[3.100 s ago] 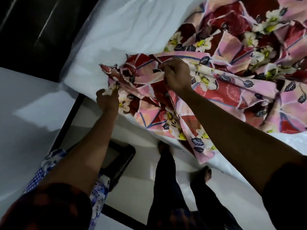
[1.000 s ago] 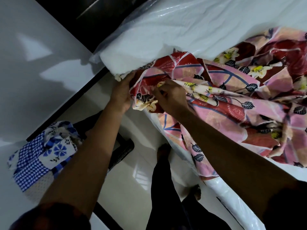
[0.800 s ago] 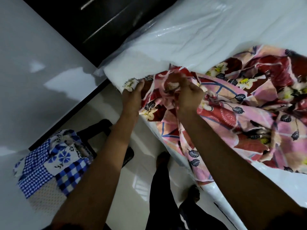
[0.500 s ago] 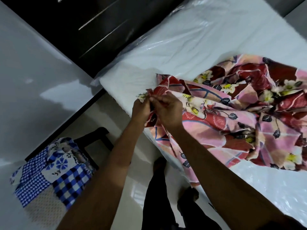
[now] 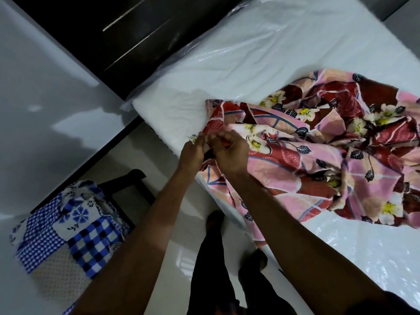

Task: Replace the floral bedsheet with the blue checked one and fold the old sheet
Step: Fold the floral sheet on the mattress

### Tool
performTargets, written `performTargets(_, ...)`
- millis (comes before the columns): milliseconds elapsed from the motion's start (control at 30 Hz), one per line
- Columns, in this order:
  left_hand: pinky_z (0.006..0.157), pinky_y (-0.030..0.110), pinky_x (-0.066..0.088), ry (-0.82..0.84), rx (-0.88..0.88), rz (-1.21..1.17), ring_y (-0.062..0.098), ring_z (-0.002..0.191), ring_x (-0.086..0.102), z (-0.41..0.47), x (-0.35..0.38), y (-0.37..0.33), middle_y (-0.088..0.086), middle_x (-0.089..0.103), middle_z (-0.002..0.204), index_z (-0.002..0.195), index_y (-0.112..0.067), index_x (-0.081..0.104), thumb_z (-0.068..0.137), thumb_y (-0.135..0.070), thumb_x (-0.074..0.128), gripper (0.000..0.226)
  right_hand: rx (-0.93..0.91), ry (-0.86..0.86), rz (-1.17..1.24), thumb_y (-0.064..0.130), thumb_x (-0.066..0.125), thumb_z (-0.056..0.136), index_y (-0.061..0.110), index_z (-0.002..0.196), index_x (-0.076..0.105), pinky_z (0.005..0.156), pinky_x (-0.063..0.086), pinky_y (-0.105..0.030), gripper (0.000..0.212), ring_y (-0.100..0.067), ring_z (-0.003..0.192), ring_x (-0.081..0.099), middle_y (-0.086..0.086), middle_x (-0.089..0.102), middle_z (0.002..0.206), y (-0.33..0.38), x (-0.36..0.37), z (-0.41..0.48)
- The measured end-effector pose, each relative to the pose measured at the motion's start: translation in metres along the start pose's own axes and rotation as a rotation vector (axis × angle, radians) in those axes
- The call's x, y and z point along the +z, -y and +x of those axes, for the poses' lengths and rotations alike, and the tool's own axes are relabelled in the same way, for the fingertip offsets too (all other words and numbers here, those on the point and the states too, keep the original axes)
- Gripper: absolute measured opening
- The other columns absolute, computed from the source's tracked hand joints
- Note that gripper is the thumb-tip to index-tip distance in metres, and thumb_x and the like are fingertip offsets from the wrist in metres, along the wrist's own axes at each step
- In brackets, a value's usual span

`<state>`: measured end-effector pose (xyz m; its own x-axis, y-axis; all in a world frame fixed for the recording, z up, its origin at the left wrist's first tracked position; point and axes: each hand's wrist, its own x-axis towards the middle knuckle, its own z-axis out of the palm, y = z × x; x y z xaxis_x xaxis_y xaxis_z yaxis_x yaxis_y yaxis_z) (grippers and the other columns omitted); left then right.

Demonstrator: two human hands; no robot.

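Plastic-wrapped mattress (image 5: pixel 238 64) lies bare, with the floral sheet (image 5: pixel 318 160) bunched on it and part hanging over the near edge. The left grip (image 5: pixel 192 153) and right grip (image 5: pixel 231 153), close together, both pinch the sheet's edge. The likely risks are mismatched corners giving a crooked fold, or the slack cloth sliding off the slick plastic. The blue checked sheet (image 5: pixel 86 235) lies on a dark stool (image 5: pixel 134 178).

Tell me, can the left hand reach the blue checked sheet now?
Probably not at once: the left hand grips the floral sheet beside the right hand at the mattress edge. The blue checked sheet lies low on that side with nothing between, so it seems reachable after letting go.
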<state>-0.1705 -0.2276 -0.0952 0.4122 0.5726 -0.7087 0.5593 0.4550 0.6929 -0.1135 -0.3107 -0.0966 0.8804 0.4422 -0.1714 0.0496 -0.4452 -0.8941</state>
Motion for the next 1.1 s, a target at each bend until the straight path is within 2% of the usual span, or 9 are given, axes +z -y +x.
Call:
performTargets(100, 0.097, 0.044, 0.052, 0.002, 0.01, 0.032, 0.031, 0.103, 0.067, -0.002, 0.0, 0.003, 0.014, 0.071, 0.106, 0.084, -0.025, 0.067, 0.104, -0.04, 0.045, 0.034, -0.007, -0.21, 0.041, 0.016, 0.065, 0.093, 0.008, 0.099, 0.079, 0.07, 0.053, -0.025, 0.017, -0.013, 0.075, 0.065, -0.002, 0.067, 0.085, 0.007, -0.002, 0.001)
performTargets(200, 0.071, 0.018, 0.053, 0.033, -0.006, -0.001, 0.02, 0.09, 0.067, -0.009, -0.001, -0.004, 0.015, 0.069, 0.107, 0.106, -0.011, 0.068, 0.107, -0.032, 0.038, 0.036, -0.148, -0.053, -0.01, 0.011, 0.062, 0.093, 0.005, 0.103, 0.077, 0.072, 0.047, -0.014, 0.019, 0.003, 0.076, 0.058, -0.004, 0.065, 0.088, 0.009, 0.001, -0.005)
performTargets(300, 0.075, 0.023, 0.049, 0.013, -0.029, -0.094, 0.029, 0.112, 0.062, -0.01, -0.001, -0.004, 0.019, 0.064, 0.122, 0.128, -0.002, 0.058, 0.109, -0.023, 0.034, 0.037, -0.263, 0.105, -0.079, 0.007, 0.061, 0.093, 0.006, 0.112, 0.076, 0.078, 0.053, -0.023, 0.024, -0.011, 0.084, 0.064, -0.008, 0.067, 0.094, 0.005, 0.008, -0.014)
performTargets(433, 0.084, 0.032, 0.053, -0.012, -0.11, -0.195, 0.026, 0.098, 0.067, -0.015, -0.001, -0.004, 0.008, 0.071, 0.1, 0.097, -0.019, 0.07, 0.105, -0.052, 0.027, 0.055, -0.27, 0.123, -0.131, 0.009, 0.059, 0.094, 0.006, 0.116, 0.074, 0.073, 0.056, -0.03, 0.028, -0.02, 0.082, 0.065, -0.002, 0.061, 0.09, 0.003, 0.007, -0.015)
performTargets(600, 0.08, 0.033, 0.056, -0.032, -0.12, -0.237, 0.024, 0.097, 0.068, -0.013, -0.001, -0.002, 0.001, 0.07, 0.088, 0.089, -0.024, 0.067, 0.104, -0.055, 0.029, 0.05, -0.305, 0.15, -0.121, 0.004, 0.058, 0.093, 0.006, 0.116, 0.074, 0.071, 0.041, -0.007, 0.029, -0.009, 0.079, 0.057, 0.007, 0.05, 0.088, 0.004, 0.003, -0.022)
performTargets(767, 0.073, 0.031, 0.057, -0.014, -0.148, -0.162, 0.025, 0.088, 0.069, -0.009, -0.004, -0.005, 0.007, 0.072, 0.089, 0.089, -0.019, 0.069, 0.1, -0.064, 0.025, 0.064, -0.4, 0.263, -0.179, -0.004, 0.058, 0.088, 0.007, 0.11, 0.076, 0.065, 0.04, -0.013, 0.031, -0.009, 0.076, 0.051, 0.003, 0.052, 0.085, -0.004, -0.004, -0.023)
performTargets(900, 0.091, 0.041, 0.057, 0.148, -0.126, -0.148, 0.025, 0.098, 0.072, -0.01, -0.008, -0.006, 0.009, 0.076, 0.103, 0.101, -0.019, 0.076, 0.076, -0.087, 0.045, 0.078, -0.428, 0.315, -0.217, -0.003, 0.057, 0.088, 0.006, 0.102, 0.076, 0.064, 0.052, -0.036, 0.025, -0.023, 0.078, 0.06, -0.008, 0.06, 0.087, -0.007, -0.005, -0.018)
performTargets(1000, 0.082, 0.034, 0.059, 0.063, -0.091, -0.032, 0.024, 0.09, 0.072, -0.008, -0.007, -0.007, 0.008, 0.076, 0.099, 0.089, -0.019, 0.075, 0.09, -0.049, 0.064, 0.032, -0.43, 0.36, -0.191, -0.005, 0.055, 0.084, -0.001, 0.09, 0.073, 0.061, 0.054, -0.046, 0.019, -0.029, 0.077, 0.063, -0.013, 0.061, 0.088, -0.009, -0.004, -0.014)
performTargets(1100, 0.064, 0.021, 0.054, -0.004, -0.026, 0.063, 0.02, 0.078, 0.067, -0.006, -0.005, -0.009, 0.009, 0.072, 0.091, 0.085, -0.013, 0.071, 0.098, -0.026, 0.056, 0.024, -0.436, 0.369, -0.206, 0.0, 0.058, 0.087, 0.001, 0.086, 0.073, 0.059, 0.049, -0.041, 0.016, -0.026, 0.071, 0.057, -0.011, 0.059, 0.081, -0.008, -0.01, -0.016)
